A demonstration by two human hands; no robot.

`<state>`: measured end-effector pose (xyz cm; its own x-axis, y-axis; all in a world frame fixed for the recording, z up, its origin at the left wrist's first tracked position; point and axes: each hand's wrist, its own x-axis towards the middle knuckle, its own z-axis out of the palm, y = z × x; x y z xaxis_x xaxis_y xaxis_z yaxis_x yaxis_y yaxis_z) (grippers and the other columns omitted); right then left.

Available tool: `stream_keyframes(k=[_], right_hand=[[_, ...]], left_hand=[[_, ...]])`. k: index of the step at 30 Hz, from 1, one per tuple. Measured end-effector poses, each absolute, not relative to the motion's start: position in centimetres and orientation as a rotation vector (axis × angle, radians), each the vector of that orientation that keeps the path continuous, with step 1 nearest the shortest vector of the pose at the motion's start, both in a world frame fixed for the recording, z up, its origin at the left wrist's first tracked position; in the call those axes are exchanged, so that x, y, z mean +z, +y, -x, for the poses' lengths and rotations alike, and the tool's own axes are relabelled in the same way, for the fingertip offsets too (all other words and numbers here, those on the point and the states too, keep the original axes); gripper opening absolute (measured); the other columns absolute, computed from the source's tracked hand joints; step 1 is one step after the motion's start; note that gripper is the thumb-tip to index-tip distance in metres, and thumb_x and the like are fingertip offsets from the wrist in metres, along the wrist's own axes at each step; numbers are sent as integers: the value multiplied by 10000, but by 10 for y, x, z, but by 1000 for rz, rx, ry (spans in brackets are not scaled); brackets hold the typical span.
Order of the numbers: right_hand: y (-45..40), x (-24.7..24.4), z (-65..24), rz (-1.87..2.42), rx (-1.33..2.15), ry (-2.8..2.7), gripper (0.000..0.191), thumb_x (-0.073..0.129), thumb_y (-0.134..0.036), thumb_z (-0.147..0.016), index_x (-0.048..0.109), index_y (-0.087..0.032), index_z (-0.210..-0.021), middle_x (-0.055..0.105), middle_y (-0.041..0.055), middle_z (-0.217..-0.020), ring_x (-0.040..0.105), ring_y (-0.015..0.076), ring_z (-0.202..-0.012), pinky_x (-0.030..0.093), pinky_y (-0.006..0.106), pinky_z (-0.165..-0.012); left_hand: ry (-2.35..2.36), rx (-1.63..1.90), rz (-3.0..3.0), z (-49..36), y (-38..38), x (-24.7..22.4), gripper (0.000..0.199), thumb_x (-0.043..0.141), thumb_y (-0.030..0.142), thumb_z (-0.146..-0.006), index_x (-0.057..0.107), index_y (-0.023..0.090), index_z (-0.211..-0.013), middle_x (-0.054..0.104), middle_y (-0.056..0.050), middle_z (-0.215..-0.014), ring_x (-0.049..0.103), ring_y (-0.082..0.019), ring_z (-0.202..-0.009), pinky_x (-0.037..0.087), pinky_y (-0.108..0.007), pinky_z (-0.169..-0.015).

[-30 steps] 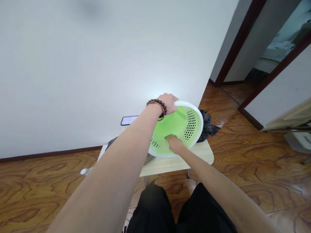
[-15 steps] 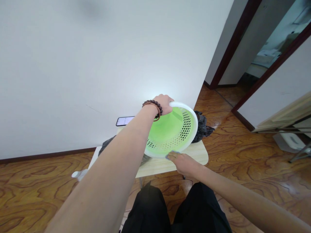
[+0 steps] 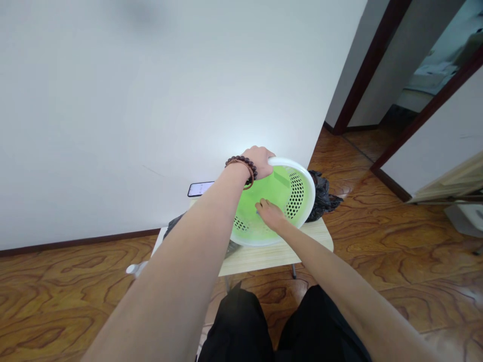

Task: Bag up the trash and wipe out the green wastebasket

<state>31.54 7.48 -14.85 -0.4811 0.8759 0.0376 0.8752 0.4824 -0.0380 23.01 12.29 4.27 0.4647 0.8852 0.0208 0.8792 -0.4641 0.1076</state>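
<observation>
A green plastic basket point(image 3: 260, 191) with a white rim and perforated sides sits tilted over a small table, its inside facing me. My left hand point(image 3: 258, 160), with a dark bead bracelet at the wrist, is closed on the far rim. Inside the basket, my right hand point(image 3: 270, 213) has its fingers pressed together near the green bottom. A small bluish edge shows under those fingertips, probably a cloth; most of it is hidden by the hand. My left forearm covers the basket's left part.
The light wood table point(image 3: 264, 256) stands against a white wall. A phone point(image 3: 199, 189) lies at its back left, and a black plastic bag point(image 3: 322, 198) is right of the basket. A white-capped bottle point(image 3: 134, 269) shows at the left. A doorway opens at the upper right.
My right hand has moved from the basket's near rim up and into its inside. My left hand keeps its grip on the far rim. The whole view has shifted slightly.
</observation>
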Motion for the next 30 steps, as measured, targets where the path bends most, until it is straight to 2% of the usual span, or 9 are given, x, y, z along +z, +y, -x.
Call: stream_keyframes(k=[3, 6, 11, 14, 18, 22, 30], right_hand=[[65, -171, -314, 1624, 134, -2584, 325, 349, -7, -772, 508, -125, -1030, 485, 127, -1007, 476, 204, -943, 405, 314, -799], [56, -184, -320, 1589, 212, -2514, 364, 385, -19, -734, 518, -115, -1059, 476, 138, -1068, 458, 213, -988, 376, 339, -852], [55, -190, -329, 1323, 344, -2576, 477, 346, -87, -788, 380, -98, -1263, 408, 127, -1287, 353, 188, -1176, 273, 340, -983], [57, -192, -328, 1307, 376, -2595, 480, 318, -107, -813, 354, -85, -1291, 381, 121, -1328, 294, 174, -1237, 222, 338, -1026], [44, -186, -331, 1322, 428, -2571, 449, 294, -128, -843, 366, -110, -1286, 402, 105, -1319, 319, 152, -1232, 253, 324, -1023], [12, -174, -346, 1119, 430, -2607, 445, 283, -128, -855, 351, -130, -1294, 402, 87, -1322, 322, 135, -1231, 263, 317, -1031], [-35, -163, -371, 940, 334, -2689, 500, 317, -73, -809, 321, -66, -1309, 376, 146, -1330, 276, 176, -1259, 275, 367, -1033]], left_hand=[[1586, 118, -2603, -231, 121, 44, 326, 478, 231, -604, 646, 250, -882, 592, -35, -701, 536, -156, -636, 364, -246, -535], [1598, 116, -2586, -232, 121, 45, 338, 485, 234, -605, 642, 244, -904, 595, -39, -724, 540, -163, -672, 368, -250, -560], [1600, 94, -2570, -233, 121, 45, 336, 482, 247, -615, 640, 248, -911, 600, -37, -748, 543, -166, -694, 376, -252, -576], [1594, 97, -2577, -234, 121, 45, 336, 478, 251, -621, 642, 255, -913, 606, -36, -770, 548, -174, -712, 380, -258, -580], [1613, 86, -2559, -233, 122, 45, 353, 480, 243, -621, 643, 257, -934, 616, -45, -794, 558, -193, -744, 388, -279, -616], [1601, 78, -2550, -232, 121, 46, 344, 482, 238, -615, 646, 263, -916, 617, -37, -760, 558, -183, -715, 386, -272, -606], [1606, 106, -2561, -233, 121, 46, 329, 486, 242, -606, 647, 256, -893, 613, -36, -728, 548, -169, -674, 377, -252, -557]])
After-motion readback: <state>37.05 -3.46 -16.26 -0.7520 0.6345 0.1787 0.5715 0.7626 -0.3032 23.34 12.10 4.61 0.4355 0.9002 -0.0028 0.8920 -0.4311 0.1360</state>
